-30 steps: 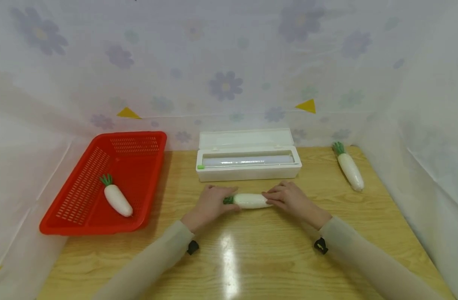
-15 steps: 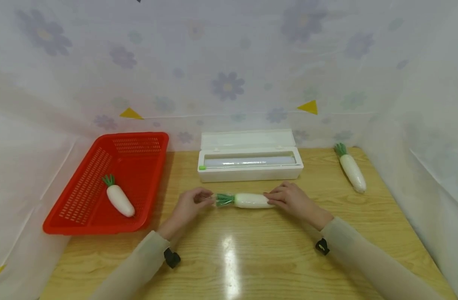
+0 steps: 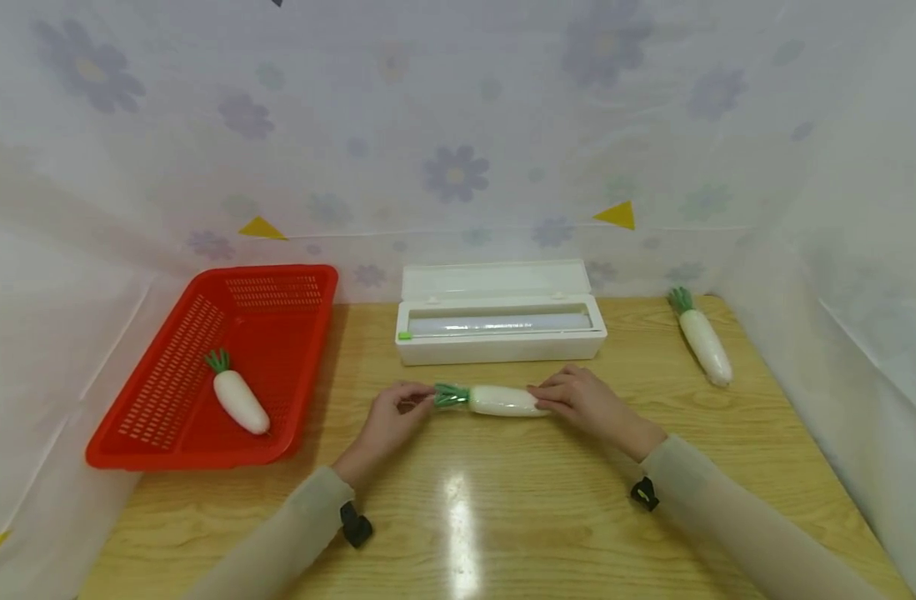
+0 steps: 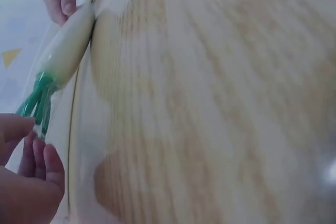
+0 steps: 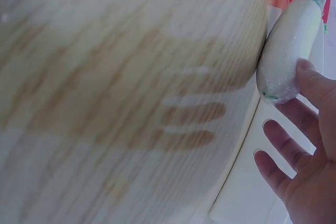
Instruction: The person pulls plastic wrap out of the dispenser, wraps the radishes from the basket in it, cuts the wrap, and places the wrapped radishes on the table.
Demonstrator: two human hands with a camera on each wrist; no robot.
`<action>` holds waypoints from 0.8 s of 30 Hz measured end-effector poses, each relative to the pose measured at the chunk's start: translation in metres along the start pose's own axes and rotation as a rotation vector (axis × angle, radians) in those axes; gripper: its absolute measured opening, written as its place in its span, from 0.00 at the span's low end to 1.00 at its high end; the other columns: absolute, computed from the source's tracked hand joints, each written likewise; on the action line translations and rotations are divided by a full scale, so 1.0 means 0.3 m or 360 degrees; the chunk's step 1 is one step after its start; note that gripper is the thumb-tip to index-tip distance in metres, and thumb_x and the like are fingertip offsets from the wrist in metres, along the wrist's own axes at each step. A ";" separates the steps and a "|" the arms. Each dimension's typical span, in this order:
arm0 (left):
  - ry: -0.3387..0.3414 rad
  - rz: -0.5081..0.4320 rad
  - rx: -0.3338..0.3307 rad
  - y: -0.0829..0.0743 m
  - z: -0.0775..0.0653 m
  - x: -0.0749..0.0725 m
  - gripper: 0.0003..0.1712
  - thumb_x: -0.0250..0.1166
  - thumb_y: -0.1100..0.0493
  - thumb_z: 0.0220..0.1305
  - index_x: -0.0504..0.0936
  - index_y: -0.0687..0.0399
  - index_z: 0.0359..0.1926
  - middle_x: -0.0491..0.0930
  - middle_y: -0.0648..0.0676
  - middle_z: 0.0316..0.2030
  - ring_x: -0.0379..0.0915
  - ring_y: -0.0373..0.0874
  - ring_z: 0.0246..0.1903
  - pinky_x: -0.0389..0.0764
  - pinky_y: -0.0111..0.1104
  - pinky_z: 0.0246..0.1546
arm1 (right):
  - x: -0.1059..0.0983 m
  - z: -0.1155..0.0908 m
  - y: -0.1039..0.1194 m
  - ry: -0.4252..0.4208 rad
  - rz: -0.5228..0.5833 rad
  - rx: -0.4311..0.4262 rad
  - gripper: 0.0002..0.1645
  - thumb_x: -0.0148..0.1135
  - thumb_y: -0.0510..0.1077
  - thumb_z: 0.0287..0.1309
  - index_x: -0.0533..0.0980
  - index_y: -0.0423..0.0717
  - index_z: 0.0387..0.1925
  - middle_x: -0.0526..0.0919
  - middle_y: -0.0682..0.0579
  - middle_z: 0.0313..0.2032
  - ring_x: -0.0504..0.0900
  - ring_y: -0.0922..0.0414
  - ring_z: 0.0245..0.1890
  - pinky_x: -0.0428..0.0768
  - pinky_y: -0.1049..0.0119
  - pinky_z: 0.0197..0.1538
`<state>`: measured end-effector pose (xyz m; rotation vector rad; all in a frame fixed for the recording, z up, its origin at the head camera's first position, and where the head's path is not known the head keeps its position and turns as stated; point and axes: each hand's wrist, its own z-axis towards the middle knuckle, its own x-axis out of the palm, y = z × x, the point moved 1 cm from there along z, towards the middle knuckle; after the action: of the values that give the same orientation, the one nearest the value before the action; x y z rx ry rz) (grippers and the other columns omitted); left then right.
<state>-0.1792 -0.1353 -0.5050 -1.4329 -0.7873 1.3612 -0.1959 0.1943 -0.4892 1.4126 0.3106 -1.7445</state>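
A white radish point(image 3: 505, 401) with green leaves lies sideways on the table, wrapped in shiny clear plastic wrap. Its leaves point left. My left hand point(image 3: 388, 423) pinches the plastic wrap point(image 4: 38, 129) at the leaf tips, fingers curled in the left wrist view. At the blunt end, my right hand point(image 3: 588, 407) holds the radish between thumb and forefinger. The right wrist view shows that hand's other fingers point(image 5: 286, 148) spread apart from the radish. Just behind stands a white wrap dispenser box point(image 3: 500, 346), lid raised, a roll of film point(image 3: 498, 323) inside.
To the left stands a red plastic basket point(image 3: 195, 454) with another white radish point(image 3: 240, 402) in it. A further radish point(image 3: 705, 346), shiny as if wrapped, lies at the right back of the wooden table point(image 3: 548, 525). A flowered curtain point(image 3: 458, 100) encloses the back and sides.
My left hand has moved left from beside the radish's leaves to their tips, then slightly back toward them, uncovering the leaves. The right hand and the radish stay in place.
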 end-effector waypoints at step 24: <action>-0.0016 0.0200 -0.0130 -0.017 0.016 0.024 0.09 0.65 0.50 0.59 0.85 0.49 0.31 0.81 0.46 0.27 0.72 0.40 0.27 0.74 0.30 0.27 | 0.003 -0.004 -0.007 -0.0037 0.0040 -0.0024 0.21 0.67 0.45 0.53 0.79 0.44 0.50 0.85 0.58 0.35 0.74 0.63 0.32 0.74 0.65 0.35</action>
<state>-0.1819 -0.1259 -0.5022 -1.5624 -0.7779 1.4467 -0.1967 0.1961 -0.4911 1.3788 0.2921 -1.7336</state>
